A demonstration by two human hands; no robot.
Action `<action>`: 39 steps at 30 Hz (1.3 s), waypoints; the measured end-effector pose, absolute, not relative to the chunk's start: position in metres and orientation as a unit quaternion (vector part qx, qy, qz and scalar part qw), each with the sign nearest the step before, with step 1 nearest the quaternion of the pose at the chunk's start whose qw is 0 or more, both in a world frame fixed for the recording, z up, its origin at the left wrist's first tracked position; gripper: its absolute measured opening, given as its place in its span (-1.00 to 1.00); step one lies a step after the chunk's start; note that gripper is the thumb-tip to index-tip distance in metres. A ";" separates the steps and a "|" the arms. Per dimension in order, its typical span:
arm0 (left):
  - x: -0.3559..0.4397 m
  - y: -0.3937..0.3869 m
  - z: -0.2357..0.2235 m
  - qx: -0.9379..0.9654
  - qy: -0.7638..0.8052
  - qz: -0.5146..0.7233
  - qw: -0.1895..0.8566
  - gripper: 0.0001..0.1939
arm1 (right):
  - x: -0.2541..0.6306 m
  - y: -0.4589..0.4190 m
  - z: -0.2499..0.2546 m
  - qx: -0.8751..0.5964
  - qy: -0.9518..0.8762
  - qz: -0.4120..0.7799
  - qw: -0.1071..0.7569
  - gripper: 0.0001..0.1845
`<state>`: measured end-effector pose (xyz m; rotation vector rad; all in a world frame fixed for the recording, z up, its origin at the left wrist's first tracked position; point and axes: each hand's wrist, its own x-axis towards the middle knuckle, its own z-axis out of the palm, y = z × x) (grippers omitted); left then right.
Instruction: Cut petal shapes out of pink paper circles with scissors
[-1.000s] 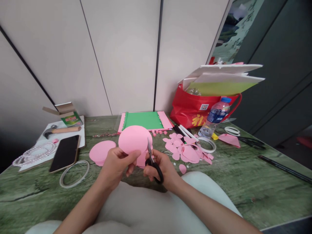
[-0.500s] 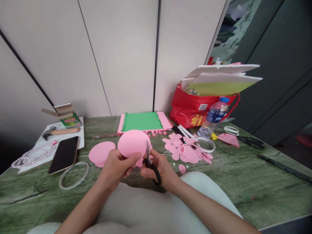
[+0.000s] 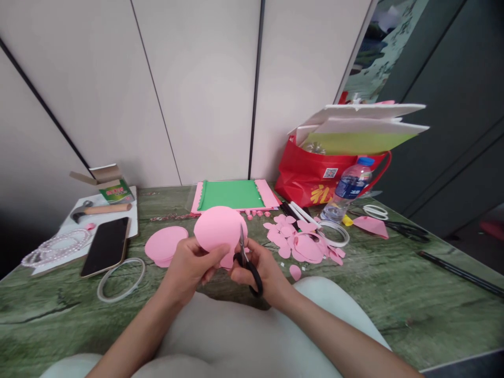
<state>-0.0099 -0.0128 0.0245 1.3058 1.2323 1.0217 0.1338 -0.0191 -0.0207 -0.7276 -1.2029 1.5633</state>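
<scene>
My left hand (image 3: pixel 189 266) pinches a round pink paper disc (image 3: pixel 218 228) by its lower edge and holds it upright over the near table edge. My right hand (image 3: pixel 263 271) grips black-handled scissors (image 3: pixel 247 257), whose blades point up along the disc's right edge. Another pink disc (image 3: pixel 165 244) lies flat on the green table (image 3: pixel 394 283) just left of the held one. A heap of pink paper petals (image 3: pixel 301 242) lies to the right of my hands.
A phone (image 3: pixel 105 245), tape ring (image 3: pixel 120 272), hammer (image 3: pixel 100 210), small box (image 3: pixel 111 186) and beads (image 3: pixel 55 247) lie at left. Green and pink sheets (image 3: pixel 232 195) sit by the wall. A red bag (image 3: pixel 315 176), water bottle (image 3: pixel 347 190), tape ring (image 3: pixel 334 233) and second scissors (image 3: pixel 405 228) stand at right.
The pink disc has shifted slightly in my left hand and the scissors have stayed along its right edge. Nothing on the table has moved.
</scene>
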 end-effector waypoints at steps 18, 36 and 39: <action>-0.009 -0.012 0.027 0.530 0.470 0.481 0.517 -0.70 | 0.136 -0.019 -0.024 -0.339 -0.516 0.615 0.491 -0.63; -0.013 -0.011 0.022 0.541 0.492 0.448 0.514 -0.65 | 0.134 -0.020 -0.021 -0.322 -0.529 0.632 0.467 -0.53; -0.013 -0.011 0.023 0.550 0.493 0.431 0.518 -0.65 | 0.135 -0.020 -0.017 -0.313 -0.517 0.634 0.483 -0.49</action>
